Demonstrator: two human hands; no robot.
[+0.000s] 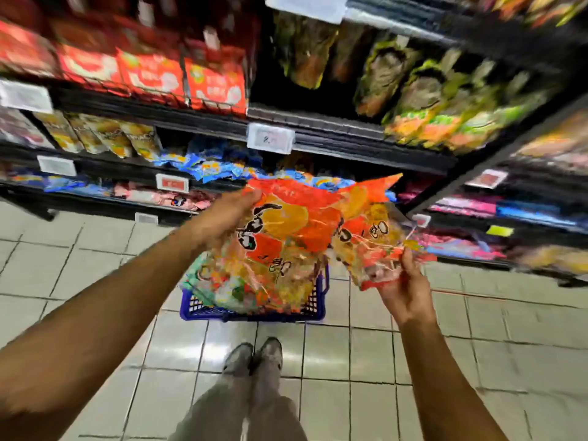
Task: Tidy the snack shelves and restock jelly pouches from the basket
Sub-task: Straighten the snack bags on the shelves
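Head view, frame motion-blurred. Left hand (227, 214) grips the upper left edge of a large orange-red crinkly plastic jelly pouch (280, 237), fingers curled over its top. Pouch long axis runs roughly near–far, top edge pointing far toward the shelves, lower end hanging over the basket. Right hand (405, 281) pinches the near corner of a second orange-red plastic jelly pouch (370, 230); its long axis is tilted, far corner pointing up-right. The two pouches overlap at mid frame.

Both are held above a blue plastic lattice basket (313, 308) on the pale tiled floor (95, 281), w/ more colourful pouches inside (contents blurred).

Writing: bold black characters on both pouches, not legible. White shelf price tag (270, 138) shows "2." – rest unreadable.

Black metal snack shelves (334, 128) far, holding red boxes (152, 74) at far left.
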